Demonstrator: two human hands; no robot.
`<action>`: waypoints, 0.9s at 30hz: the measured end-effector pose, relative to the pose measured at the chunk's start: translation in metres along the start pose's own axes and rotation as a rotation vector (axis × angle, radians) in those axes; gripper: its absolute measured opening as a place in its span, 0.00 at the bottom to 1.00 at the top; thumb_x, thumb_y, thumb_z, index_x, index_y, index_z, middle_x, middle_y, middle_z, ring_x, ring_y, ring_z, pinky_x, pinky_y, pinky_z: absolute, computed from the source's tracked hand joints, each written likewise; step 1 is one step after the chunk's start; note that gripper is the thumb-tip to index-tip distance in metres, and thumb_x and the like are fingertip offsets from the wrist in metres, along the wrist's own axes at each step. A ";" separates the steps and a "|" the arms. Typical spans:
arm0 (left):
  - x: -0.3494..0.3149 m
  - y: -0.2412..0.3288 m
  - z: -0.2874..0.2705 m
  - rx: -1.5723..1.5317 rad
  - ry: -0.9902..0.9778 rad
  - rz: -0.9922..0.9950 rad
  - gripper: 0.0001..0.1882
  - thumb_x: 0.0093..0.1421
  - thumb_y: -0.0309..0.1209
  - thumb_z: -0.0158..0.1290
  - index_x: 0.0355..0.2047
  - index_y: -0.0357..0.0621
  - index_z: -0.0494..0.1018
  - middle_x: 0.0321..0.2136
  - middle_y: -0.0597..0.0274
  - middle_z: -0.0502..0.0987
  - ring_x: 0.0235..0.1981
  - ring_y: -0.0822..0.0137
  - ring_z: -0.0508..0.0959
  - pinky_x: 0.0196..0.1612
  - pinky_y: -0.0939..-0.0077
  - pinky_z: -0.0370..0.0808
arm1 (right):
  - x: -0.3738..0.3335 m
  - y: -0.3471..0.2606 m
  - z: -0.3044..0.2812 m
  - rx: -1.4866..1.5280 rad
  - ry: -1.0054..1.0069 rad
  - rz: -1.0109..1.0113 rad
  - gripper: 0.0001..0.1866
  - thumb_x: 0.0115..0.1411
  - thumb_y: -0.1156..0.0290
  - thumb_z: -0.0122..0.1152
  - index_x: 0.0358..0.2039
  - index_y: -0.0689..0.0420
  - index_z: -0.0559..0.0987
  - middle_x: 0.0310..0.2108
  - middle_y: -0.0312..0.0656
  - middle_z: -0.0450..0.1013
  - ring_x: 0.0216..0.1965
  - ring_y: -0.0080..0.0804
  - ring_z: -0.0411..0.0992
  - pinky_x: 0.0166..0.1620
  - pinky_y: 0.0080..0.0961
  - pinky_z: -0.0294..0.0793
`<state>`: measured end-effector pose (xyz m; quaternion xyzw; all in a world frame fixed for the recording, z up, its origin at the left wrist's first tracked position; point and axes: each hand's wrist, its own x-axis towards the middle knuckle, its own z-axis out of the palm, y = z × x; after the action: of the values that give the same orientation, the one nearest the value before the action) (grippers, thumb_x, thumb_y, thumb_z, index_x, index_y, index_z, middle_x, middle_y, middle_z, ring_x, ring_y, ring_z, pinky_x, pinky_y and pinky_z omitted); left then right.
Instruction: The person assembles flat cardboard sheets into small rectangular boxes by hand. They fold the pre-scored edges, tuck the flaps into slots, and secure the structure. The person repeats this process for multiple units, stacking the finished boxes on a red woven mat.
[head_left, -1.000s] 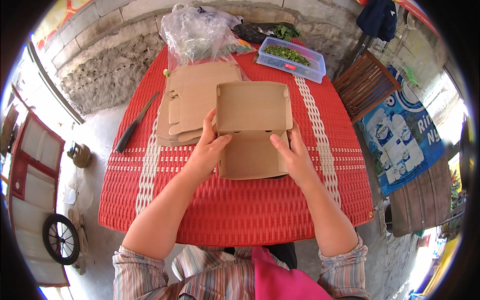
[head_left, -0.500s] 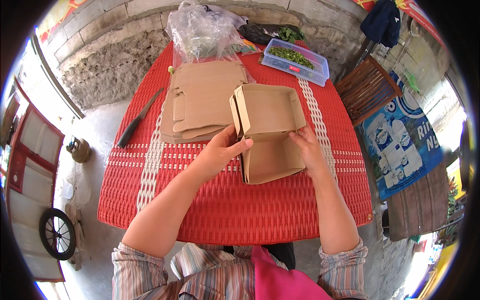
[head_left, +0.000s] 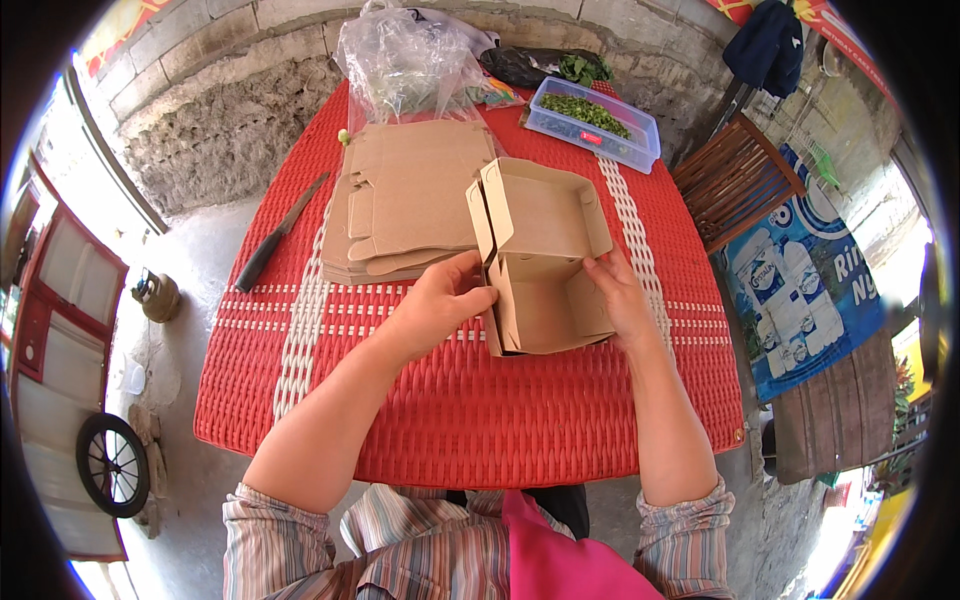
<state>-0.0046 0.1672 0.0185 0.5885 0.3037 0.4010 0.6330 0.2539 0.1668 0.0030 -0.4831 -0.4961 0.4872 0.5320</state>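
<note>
**Brown cardboard box (head_left: 552, 290) held by its sides, lid raised**

The box is held toward the right of the red woven surface (head_left: 480, 430), its lid tilted up on the far side and its hollow turned toward the wearer. Its left wall is pinched between the thumb and fingers of the left hand (head_left: 440, 308); its right wall is gripped near the fold by the right hand (head_left: 622, 300). Whether the box's base is touching the surface cannot be told.

Just beyond the left hand, flat cardboard blanks (head_left: 420, 200) are stacked, partly hidden by the box. Farther left, a dark-handled knife (head_left: 275, 241) is laid with its blade pointing away. At the far end, a clear plastic bag (head_left: 405, 70) is set beside a black bag (head_left: 515, 66), and chopped greens (head_left: 585, 113) are held in a translucent blue container (head_left: 618, 155). Beyond the right edge, a wooden chair (head_left: 740, 185) is seen.
</note>
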 end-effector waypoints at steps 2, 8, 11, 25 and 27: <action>0.001 0.002 -0.002 0.002 0.035 -0.072 0.25 0.63 0.24 0.48 0.60 0.30 0.64 0.50 0.58 0.74 0.49 0.70 0.74 0.55 0.72 0.70 | -0.004 -0.006 0.002 -0.170 0.104 -0.055 0.32 0.66 0.66 0.55 0.67 0.55 0.57 0.53 0.45 0.68 0.55 0.34 0.65 0.59 0.32 0.61; 0.003 -0.005 -0.002 -0.105 0.143 -0.048 0.22 0.62 0.23 0.50 0.57 0.29 0.66 0.42 0.61 0.76 0.42 0.73 0.74 0.50 0.76 0.71 | -0.021 -0.022 0.014 -0.487 0.310 -0.664 0.20 0.61 0.67 0.60 0.53 0.57 0.70 0.41 0.44 0.71 0.44 0.36 0.69 0.50 0.31 0.66; 0.002 -0.004 0.001 -0.121 0.164 -0.023 0.22 0.61 0.22 0.50 0.56 0.29 0.67 0.43 0.60 0.76 0.43 0.73 0.75 0.50 0.76 0.72 | -0.044 -0.053 0.039 -0.901 -0.173 -0.951 0.12 0.58 0.68 0.63 0.41 0.58 0.76 0.34 0.43 0.74 0.39 0.38 0.72 0.45 0.30 0.70; 0.004 -0.008 -0.011 -0.211 0.148 -0.080 0.21 0.63 0.27 0.45 0.55 0.32 0.68 0.46 0.59 0.76 0.47 0.70 0.74 0.52 0.72 0.71 | -0.051 -0.028 0.048 -0.959 -0.282 -0.781 0.21 0.56 0.79 0.55 0.51 0.51 0.78 0.33 0.39 0.78 0.32 0.38 0.77 0.31 0.33 0.76; 0.005 -0.010 -0.013 -0.164 0.115 -0.059 0.20 0.64 0.28 0.44 0.55 0.35 0.68 0.48 0.59 0.75 0.49 0.68 0.75 0.52 0.67 0.72 | -0.052 -0.028 0.048 -0.990 -0.306 -0.772 0.20 0.56 0.78 0.55 0.50 0.51 0.78 0.32 0.38 0.78 0.31 0.37 0.77 0.31 0.33 0.76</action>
<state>-0.0114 0.1780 0.0072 0.5017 0.3229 0.4388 0.6719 0.2051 0.1150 0.0302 -0.3833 -0.8705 0.0376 0.3063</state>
